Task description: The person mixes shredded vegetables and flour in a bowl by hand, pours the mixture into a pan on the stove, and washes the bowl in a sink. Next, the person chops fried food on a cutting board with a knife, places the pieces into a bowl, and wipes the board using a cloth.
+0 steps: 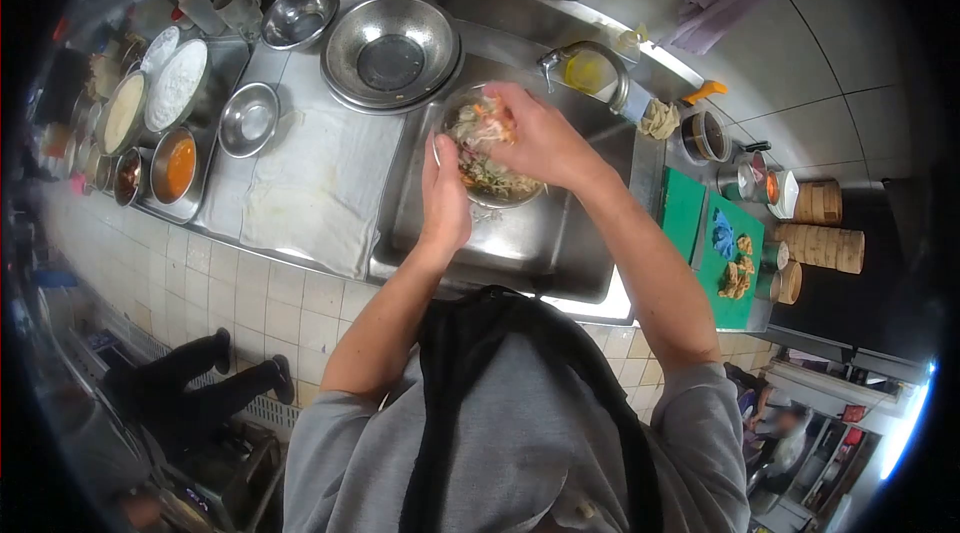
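Observation:
Over the sink, a round metal bowl (505,203) holds a mix of pale and green shredded vegetables (492,173). My left hand (446,201) is at the bowl's left side and grips its rim, with the thumb along the edge. Curled above the bowl, my right hand (540,136) has a clump of shredded vegetables with orange and white bits (488,121) in its fingers. Part of the bowl's far rim is hidden behind the hands.
The steel sink (570,258) surrounds the bowl. Left of it lie a white cloth (310,193), stacked metal bowls (450,63) and a tray of ingredients (190,203). Green cutting boards (735,303) with fried-looking pieces stand right. Other people are at the lower left and lower right.

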